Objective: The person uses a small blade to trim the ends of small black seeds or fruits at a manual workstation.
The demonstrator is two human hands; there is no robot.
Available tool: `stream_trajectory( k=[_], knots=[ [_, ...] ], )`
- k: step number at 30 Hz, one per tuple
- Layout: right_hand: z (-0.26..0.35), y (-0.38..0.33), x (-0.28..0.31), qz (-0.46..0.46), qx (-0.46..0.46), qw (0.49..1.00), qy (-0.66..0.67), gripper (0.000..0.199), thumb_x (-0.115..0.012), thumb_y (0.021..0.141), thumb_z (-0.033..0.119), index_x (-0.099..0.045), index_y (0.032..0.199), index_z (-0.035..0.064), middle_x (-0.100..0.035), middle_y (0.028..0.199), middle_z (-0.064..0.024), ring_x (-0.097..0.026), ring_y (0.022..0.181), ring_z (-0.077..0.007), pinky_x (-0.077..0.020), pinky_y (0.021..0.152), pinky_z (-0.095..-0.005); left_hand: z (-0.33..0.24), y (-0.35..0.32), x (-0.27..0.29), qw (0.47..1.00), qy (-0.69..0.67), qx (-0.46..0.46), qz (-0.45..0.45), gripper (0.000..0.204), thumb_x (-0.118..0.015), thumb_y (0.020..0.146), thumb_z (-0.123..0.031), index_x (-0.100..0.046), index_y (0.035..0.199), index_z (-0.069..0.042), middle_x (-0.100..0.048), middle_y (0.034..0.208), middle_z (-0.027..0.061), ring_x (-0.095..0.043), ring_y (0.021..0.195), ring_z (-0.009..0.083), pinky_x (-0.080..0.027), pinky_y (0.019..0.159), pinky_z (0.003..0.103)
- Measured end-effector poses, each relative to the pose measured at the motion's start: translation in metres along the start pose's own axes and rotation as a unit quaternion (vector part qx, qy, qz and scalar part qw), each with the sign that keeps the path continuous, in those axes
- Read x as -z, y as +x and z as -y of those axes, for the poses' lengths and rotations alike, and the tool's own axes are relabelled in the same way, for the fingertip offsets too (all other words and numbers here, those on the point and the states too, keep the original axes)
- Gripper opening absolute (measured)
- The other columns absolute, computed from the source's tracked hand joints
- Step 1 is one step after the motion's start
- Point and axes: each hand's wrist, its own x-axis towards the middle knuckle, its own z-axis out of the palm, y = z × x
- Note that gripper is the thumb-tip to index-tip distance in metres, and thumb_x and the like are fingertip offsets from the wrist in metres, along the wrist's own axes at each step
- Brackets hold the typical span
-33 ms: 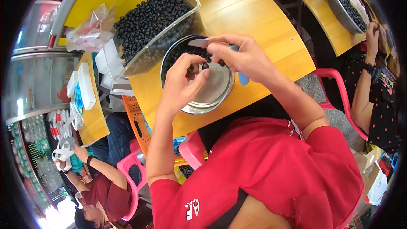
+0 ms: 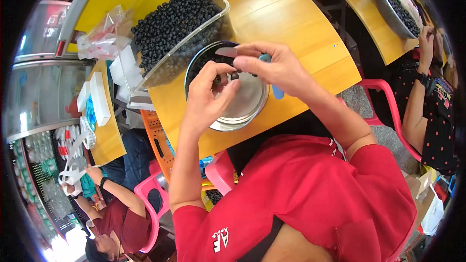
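My left hand point(image 2: 208, 92) pinches a small dark round fruit point(image 2: 235, 75) between thumb and fingertips, and another dark fruit shows behind its curled fingers. Closed around a knife, my right hand point(image 2: 276, 65) has its fingertips close to that pinched fruit. The knife's blue handle point(image 2: 278, 92) sticks out below the palm, and its short blade point(image 2: 226, 52) points left. Both hands are over a round metal bowl point(image 2: 233, 125) with dark fruits in its far left part. My right fingers partly hide the knife.
A clear plastic bin point(image 2: 224, 6) heaped with dark fruits point(image 2: 174, 17) stands behind the bowl on the wooden table point(image 2: 291, 24). At right, another person's hand point(image 2: 426, 43) is near a fruit bowl point(image 2: 388, 19). At lower left, a seated person point(image 2: 121, 208) handles white material. Pink chairs point(image 2: 388, 97) stand nearby.
My right hand has shifted slightly left and down, bringing its thumb nearer the fruit in my left hand. My left hand stays almost in place.
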Motion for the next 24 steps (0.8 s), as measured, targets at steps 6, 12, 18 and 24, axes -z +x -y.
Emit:
stream_trajectory(
  k=[6,12,18,24],
  knots=[
    [0.011,-0.003,-0.011,0.03,-0.054,0.995,0.075,0.031,-0.068,0.088,0.024,-0.065,0.111,0.0032,-0.055,0.07,0.006,-0.039,0.053,-0.0001,-0.0295,0.045,-0.0181,-0.024,-0.004,-0.002,0.99,0.054,-0.11,-0.069,0.02,-0.066,0.081,-0.002,-0.061,0.1,-0.003,-0.047,0.073,0.0025,-0.045,0.063,0.011,-0.037,0.054,0.025],
    [0.007,0.001,-0.018,0.064,-0.094,0.964,0.241,0.029,-0.065,0.091,0.023,-0.062,0.114,0.0066,-0.047,0.064,0.0081,-0.035,0.049,-0.0005,-0.0245,0.043,-0.0178,-0.01,-0.011,-0.026,0.975,-0.033,-0.109,-0.189,0.017,-0.066,0.085,-0.006,-0.063,0.102,-0.001,-0.051,0.079,0.0024,-0.046,0.066,0.0095,-0.037,0.057,0.023],
    [-0.001,-0.005,-0.038,0.019,-0.036,0.984,0.173,0.028,-0.062,0.093,0.023,-0.061,0.114,0.0057,-0.048,0.064,0.0079,-0.035,0.049,-0.0003,-0.0253,0.043,-0.0181,-0.009,-0.018,-0.039,0.941,-0.123,-0.086,-0.304,0.014,-0.062,0.091,-0.011,-0.063,0.101,0.0,-0.052,0.089,0.002,-0.047,0.075,0.0086,-0.038,0.065,0.021],
    [0.009,-0.001,-0.032,0.026,-0.008,0.998,0.064,0.03,-0.066,0.09,0.024,-0.062,0.112,0.0041,-0.047,0.063,0.0073,-0.035,0.049,-0.0004,-0.0251,0.043,-0.0187,-0.007,-0.021,-0.022,0.965,-0.103,-0.087,-0.225,0.013,-0.061,0.092,-0.011,-0.06,0.098,-0.001,-0.051,0.088,0.0023,-0.048,0.075,0.0098,-0.039,0.065,0.022]
  ],
)
